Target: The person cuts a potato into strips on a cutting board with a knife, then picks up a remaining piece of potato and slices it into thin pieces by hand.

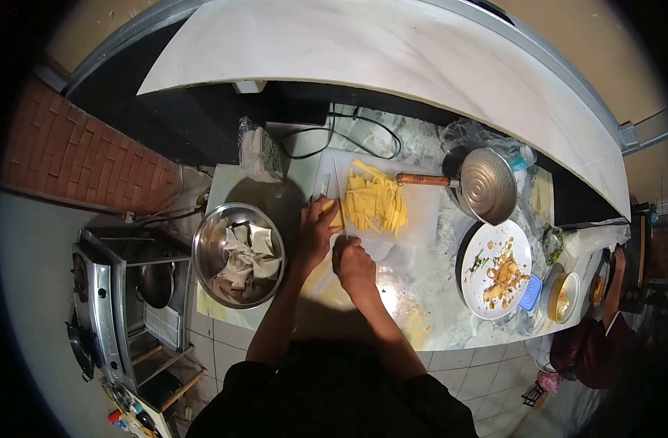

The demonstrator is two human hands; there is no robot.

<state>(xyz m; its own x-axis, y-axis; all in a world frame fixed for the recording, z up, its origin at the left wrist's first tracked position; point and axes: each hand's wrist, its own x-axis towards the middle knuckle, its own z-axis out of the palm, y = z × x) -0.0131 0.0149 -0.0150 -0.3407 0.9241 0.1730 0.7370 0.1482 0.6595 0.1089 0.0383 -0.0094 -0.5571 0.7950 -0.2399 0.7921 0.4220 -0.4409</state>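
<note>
My left hand point(315, 235) has its fingers curled round a piece of yellow potato point(332, 216) at the left side of a white cutting board point(421, 212). My right hand point(356, 270) is closed on the handle of a knife point(338, 191), whose blade points away from me alongside the potato piece. Right of the blade lies a loose pile of yellow potato sticks point(374, 197) on the board. A steel bowl point(201, 276) stands left of my left hand, with pale folded sheets point(240, 255) inside.
A hammered metal pan point(487, 187) reaches its wooden handle over the board. White plate point(474, 301) with peelings, round container point(573, 298) and blue lid point(531, 293) stand right. Behind are a wrapped stack point(260, 155) and cable point(330, 131). Stove at left; another person point(597, 350) at far right.
</note>
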